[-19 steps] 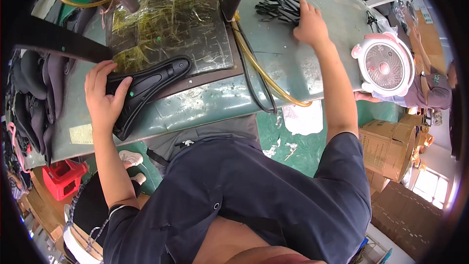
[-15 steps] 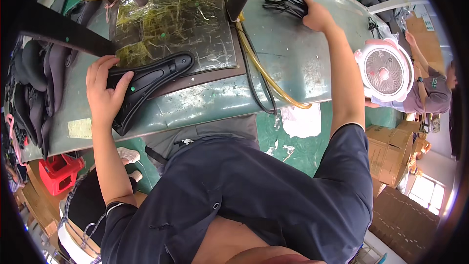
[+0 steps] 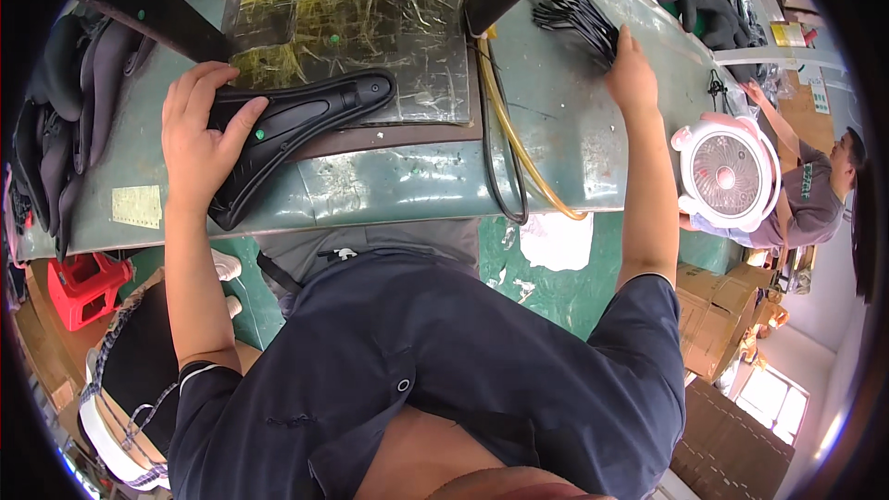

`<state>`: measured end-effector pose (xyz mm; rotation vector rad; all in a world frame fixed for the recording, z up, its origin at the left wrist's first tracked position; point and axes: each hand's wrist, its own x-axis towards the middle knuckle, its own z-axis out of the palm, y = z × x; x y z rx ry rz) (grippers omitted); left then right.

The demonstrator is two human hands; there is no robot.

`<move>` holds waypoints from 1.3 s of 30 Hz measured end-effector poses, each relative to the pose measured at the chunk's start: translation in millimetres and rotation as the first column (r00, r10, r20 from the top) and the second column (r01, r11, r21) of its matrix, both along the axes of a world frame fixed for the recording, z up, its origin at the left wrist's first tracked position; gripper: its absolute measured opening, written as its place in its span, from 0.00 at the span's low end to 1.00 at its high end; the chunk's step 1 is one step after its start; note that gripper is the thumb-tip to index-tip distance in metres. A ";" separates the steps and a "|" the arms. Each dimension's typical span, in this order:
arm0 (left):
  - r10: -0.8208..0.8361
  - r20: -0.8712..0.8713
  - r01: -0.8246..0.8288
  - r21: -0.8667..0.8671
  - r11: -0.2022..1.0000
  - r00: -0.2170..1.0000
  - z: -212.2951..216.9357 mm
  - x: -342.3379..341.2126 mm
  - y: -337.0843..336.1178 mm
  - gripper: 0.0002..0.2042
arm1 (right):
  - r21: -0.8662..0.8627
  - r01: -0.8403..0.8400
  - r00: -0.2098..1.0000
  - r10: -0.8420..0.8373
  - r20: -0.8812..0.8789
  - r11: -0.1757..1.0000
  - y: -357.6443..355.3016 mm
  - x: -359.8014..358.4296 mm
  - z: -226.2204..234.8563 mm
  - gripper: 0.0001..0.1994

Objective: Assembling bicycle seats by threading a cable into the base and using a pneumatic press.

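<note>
A long black bicycle saddle (image 3: 310,120), underside up, lies at the table's near left, its narrow end over the edge of a film-covered board (image 3: 421,97). My left hand (image 3: 196,141) grips its wide end, thumb on top and fingers round the far side. Farther right, my right hand (image 3: 633,74) is closed at the near end of a bunch of thin black strips (image 3: 576,18). Their loose ends fan out toward the far left. What kind of strips they are I cannot tell.
Dark metal posts (image 3: 153,18) stand around the board. A yellow hose (image 3: 514,134) and a black cable hang over the table's front edge. Dark padded pieces (image 3: 60,139) are heaped at left. A pink-white fan (image 3: 727,176) and another person (image 3: 806,199) are at right.
My right hand has come nearer to me, and the strips now point more away from me. My left hand stays on the saddle. The whole view has shifted slightly.
</note>
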<state>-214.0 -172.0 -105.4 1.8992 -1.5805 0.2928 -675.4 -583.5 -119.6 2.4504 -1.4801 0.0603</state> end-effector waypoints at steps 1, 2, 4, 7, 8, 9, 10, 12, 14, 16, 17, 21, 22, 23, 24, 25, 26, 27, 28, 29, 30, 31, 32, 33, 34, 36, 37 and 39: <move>0.006 -0.007 -0.006 -0.004 1.000 1.000 -0.6 0.0 0.1 0.20 | 0.078 0.073 0.997 -0.074 0.012 0.994 1.8 -2.5 9.0 0.41; 0.011 -0.013 -0.012 -0.007 1.000 1.000 -1.1 0.2 0.5 0.20 | 0.048 0.030 0.997 -0.034 0.070 0.998 2.9 -5.7 12.4 0.36; 0.006 -0.009 -0.007 -0.005 1.000 1.000 -1.8 0.9 1.8 0.20 | 0.030 0.003 0.997 -0.006 0.081 1.000 6.1 -11.8 9.9 0.34; 0.012 -0.001 -0.012 -0.005 1.000 1.000 -1.8 1.3 0.4 0.20 | 0.038 -0.002 0.999 0.000 0.050 0.999 2.4 -12.8 7.0 0.30; 0.016 0.004 -0.016 -0.004 1.000 1.000 -1.9 1.1 0.2 0.20 | 0.067 0.027 1.000 -0.027 0.008 0.997 0.2 -12.0 5.8 0.29; 0.018 0.004 -0.018 -0.004 1.000 1.000 -2.2 0.2 -1.5 0.20 | 0.067 0.024 1.000 -0.025 0.008 0.997 -2.4 -13.9 7.5 0.29; 0.028 0.009 -0.028 -0.007 1.000 1.000 -2.6 -0.3 -2.4 0.20 | 0.076 0.008 0.998 -0.014 0.068 0.997 -4.0 -13.4 11.5 0.27; 0.043 0.016 -0.043 -0.008 0.999 0.999 -3.4 0.0 -0.8 0.20 | 0.086 -0.013 0.991 0.001 0.131 0.996 -8.2 -10.2 17.3 0.25; 0.035 0.018 -0.036 0.011 0.999 0.999 -4.5 1.0 -0.1 0.21 | -0.020 0.003 0.993 -0.001 0.116 1.000 -6.2 -0.7 40.0 0.20; 0.026 0.010 -0.026 0.011 1.000 1.000 -2.9 -1.1 -2.2 0.21 | -0.003 0.045 0.990 -0.044 0.135 0.999 -5.9 0.0 68.0 0.18; 0.023 0.004 -0.023 0.014 1.000 1.000 -1.5 -0.1 -3.6 0.22 | 0.017 0.079 0.984 -0.081 0.156 0.997 -6.0 -0.5 74.6 0.17; 0.001 -0.079 0.002 0.038 0.999 0.997 10.9 3.5 8.3 0.23 | -0.042 -0.038 0.847 0.054 0.529 0.998 52.6 -28.0 101.7 0.16; -0.038 -0.084 0.040 0.025 0.999 0.996 10.4 10.3 11.0 0.23 | 0.046 -0.132 0.781 0.075 0.620 0.990 72.4 -34.0 99.3 0.19; -0.074 -0.086 0.076 0.019 0.997 0.994 8.5 18.1 13.7 0.24 | 0.164 -0.085 0.774 -0.038 0.632 0.983 101.2 -25.0 103.9 0.23; -0.101 -0.169 0.107 0.025 0.994 0.980 1.1 22.8 13.6 0.22 | 0.290 -0.226 0.586 -0.108 0.803 0.930 113.0 -27.0 92.9 0.24; -0.110 -0.122 0.109 -0.012 0.994 0.986 -2.1 20.3 9.7 0.20 | 0.357 -0.288 0.501 -0.178 0.847 0.889 133.0 -14.6 88.8 0.26; -0.127 -0.102 0.121 -0.065 0.990 0.987 -3.8 14.2 4.8 0.18 | 0.365 -0.366 0.410 -0.204 0.889 0.856 150.9 -5.4 76.9 0.28; -0.149 -0.136 0.134 -0.114 0.984 0.979 -4.0 5.1 -2.6 0.18 | 0.358 -0.438 0.313 -0.234 0.920 0.825 165.7 6.8 64.2 0.30; -0.193 -0.168 0.164 -0.172 0.971 0.967 -4.9 -3.0 -11.0 0.17 | 0.382 -0.458 0.302 -0.263 0.916 0.803 185.2 21.3 55.8 0.30; -0.147 -0.173 0.113 -0.195 0.974 0.974 -7.3 -14.4 -11.4 0.18 | 0.343 -0.542 0.279 -0.221 0.935 0.767 204.6 38.7 46.5 0.32; -0.152 -0.141 0.129 -0.160 0.979 0.978 -7.3 -25.3 -13.6 0.12 | 0.292 -0.604 0.253 -0.169 0.953 0.742 220.1 54.3 44.9 0.34; -0.155 -0.128 0.148 -0.059 0.987 0.980 9.6 -39.7 -15.6 0.13 | 0.291 -0.684 0.300 -0.105 0.948 0.669 232.5 64.8 46.1 0.34; -0.131 -0.203 0.113 -0.098 0.989 0.970 6.8 -46.5 -16.8 0.14 | 0.330 -0.736 0.332 -0.109 0.937 0.592 245.1 82.3 54.1 0.30; -0.112 -0.277 0.076 -0.137 0.988 0.954 3.0 -49.8 -17.3 0.16 | 0.366 -0.778 0.363 -0.110 0.925 0.511 255.6 96.6 59.0 0.27; -0.101 -0.281 0.070 -0.117 0.991 0.954 0.6 -55.0 -12.3 0.16 | 0.378 -0.780 0.366 -0.126 0.922 0.499 261.7 102.8 52.8 0.27; -0.083 -0.439 -0.027 -0.238 0.971 0.894 -8.1 -55.7 -13.1 0.14 | 0.121 -0.806 0.315 0.246 0.917 0.580 257.2 126.4 32.2 0.18; -0.070 -0.441 -0.035 -0.225 0.974 0.895 -12.3 -56.3 -8.9 0.14 | 0.129 -0.810 0.313 0.235 0.920 0.572 259.7 137.0 27.2 0.18; -0.077 -0.667 -0.118 -0.243 0.963 0.741 -24.6 -57.8 -5.3 0.14 | 0.067 -0.772 0.306 0.276 0.911 0.632 265.0 154.9 19.3 0.12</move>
